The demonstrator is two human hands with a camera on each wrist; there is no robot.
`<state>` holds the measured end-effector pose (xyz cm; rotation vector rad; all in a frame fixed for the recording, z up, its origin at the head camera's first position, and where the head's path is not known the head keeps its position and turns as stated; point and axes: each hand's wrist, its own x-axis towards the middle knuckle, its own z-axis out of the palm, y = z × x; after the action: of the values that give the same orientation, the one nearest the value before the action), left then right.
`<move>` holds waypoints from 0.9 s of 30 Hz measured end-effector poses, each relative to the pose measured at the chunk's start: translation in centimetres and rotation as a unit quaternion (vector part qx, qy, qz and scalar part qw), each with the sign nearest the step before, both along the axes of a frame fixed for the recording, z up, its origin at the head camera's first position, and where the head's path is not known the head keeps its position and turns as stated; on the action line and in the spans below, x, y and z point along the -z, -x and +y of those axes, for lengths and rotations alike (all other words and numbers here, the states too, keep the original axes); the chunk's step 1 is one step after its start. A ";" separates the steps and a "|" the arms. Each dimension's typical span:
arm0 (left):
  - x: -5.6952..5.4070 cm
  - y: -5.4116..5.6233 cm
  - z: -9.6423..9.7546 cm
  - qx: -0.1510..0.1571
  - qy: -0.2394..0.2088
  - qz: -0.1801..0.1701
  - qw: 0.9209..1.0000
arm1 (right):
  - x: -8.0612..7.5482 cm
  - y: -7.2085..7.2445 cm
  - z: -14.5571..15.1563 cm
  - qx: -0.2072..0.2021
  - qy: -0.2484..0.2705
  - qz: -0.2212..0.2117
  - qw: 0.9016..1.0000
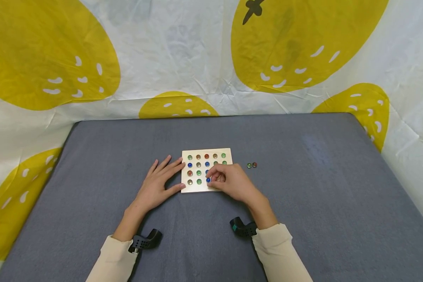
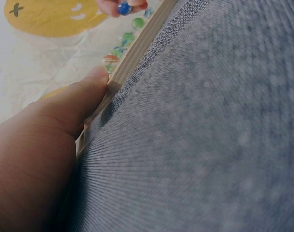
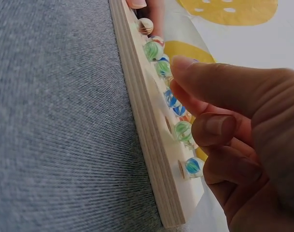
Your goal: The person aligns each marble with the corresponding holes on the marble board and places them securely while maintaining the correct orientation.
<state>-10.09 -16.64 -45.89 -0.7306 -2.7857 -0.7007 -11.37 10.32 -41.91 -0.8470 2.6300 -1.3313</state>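
A light wooden board (image 1: 203, 190) with rows of round holes lies flat on the grey cloth. Glass marbles in green, red, blue and brown sit in many holes. My left hand (image 1: 157, 187) lies spread at the board's left side, its thumb (image 2: 94, 83) against the edge, fingers straight. Over the front row, my right hand (image 1: 232, 181) pinches a blue marble (image 2: 124, 7) between thumb and fingertips; the right wrist view mostly hides it behind the fingers. Beneath those fingers, a green marble (image 3: 183, 130) and a blue-green marble (image 3: 193, 166) show near the board's right end.
Two loose marbles, one green (image 1: 249, 165) and one red (image 1: 255, 165), lie on the cloth right of the board. The grey table (image 1: 303, 203) ends at a white curtain (image 1: 197, 51) with yellow shapes. Each wrist wears a black camera mount.
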 end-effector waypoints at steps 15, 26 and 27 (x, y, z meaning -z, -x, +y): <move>0.0 0.0 -0.1 0.003 -0.005 0.000 1.000 | 0.1 0.0 -0.1 0.008 -0.035 0.017 0.999; -0.2 0.0 -0.1 0.004 -0.006 -0.005 1.000 | 0.0 0.2 -0.2 0.008 -0.037 -0.004 0.999; -0.3 0.0 -0.1 0.004 -0.006 -0.006 1.000 | 0.0 0.2 -0.2 0.009 -0.038 -0.005 0.999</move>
<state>-10.12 -16.75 -45.62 -0.7391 -2.7876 -0.7245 -11.56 10.08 -41.89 -0.8079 2.6683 -1.2259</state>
